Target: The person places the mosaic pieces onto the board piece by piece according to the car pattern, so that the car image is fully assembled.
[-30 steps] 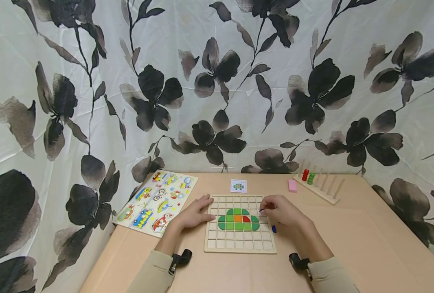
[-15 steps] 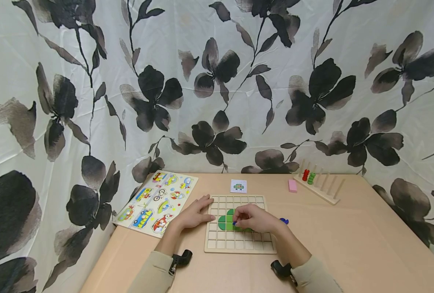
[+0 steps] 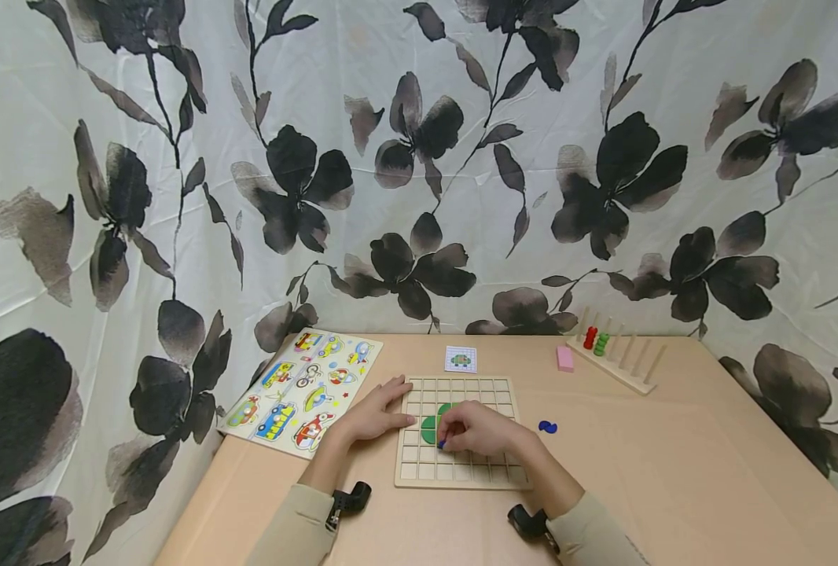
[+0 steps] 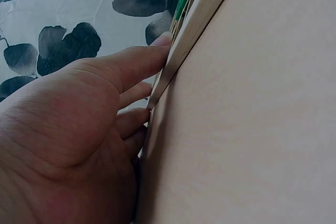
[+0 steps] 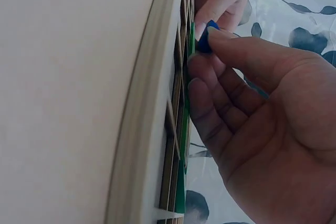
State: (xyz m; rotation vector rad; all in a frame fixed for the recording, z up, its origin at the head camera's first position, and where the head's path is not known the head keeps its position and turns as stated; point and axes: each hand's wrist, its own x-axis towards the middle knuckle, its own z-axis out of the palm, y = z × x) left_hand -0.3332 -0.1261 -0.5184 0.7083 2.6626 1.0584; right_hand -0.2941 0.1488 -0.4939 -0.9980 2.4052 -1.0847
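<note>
A wooden grid board (image 3: 461,475) lies flat on the table with green pieces (image 3: 429,429) set in some of its squares. My left hand (image 3: 376,413) rests at the board's left edge, thumb and fingertips touching the frame; the left wrist view shows those fingers (image 4: 139,66) against the rim. Over the middle of the grid, my right hand (image 3: 483,429) pinches a small blue piece (image 5: 207,36) between thumb and forefinger, just above the lower left of the green shape. That hand hides most of the set pieces. Loose blue pieces (image 3: 548,427) lie right of the board.
A small pattern card (image 3: 461,359) lies beyond the board. At the left is a vehicle picture board (image 3: 306,393). A pink block (image 3: 564,359) and a wooden peg rack (image 3: 617,365) with red and green beads stand at the back right. A floral cloth (image 3: 419,157) hangs behind.
My right hand has carried the blue piece from the board's right side leftward to the lower left of the green shape. The left hand has stayed at the edge.
</note>
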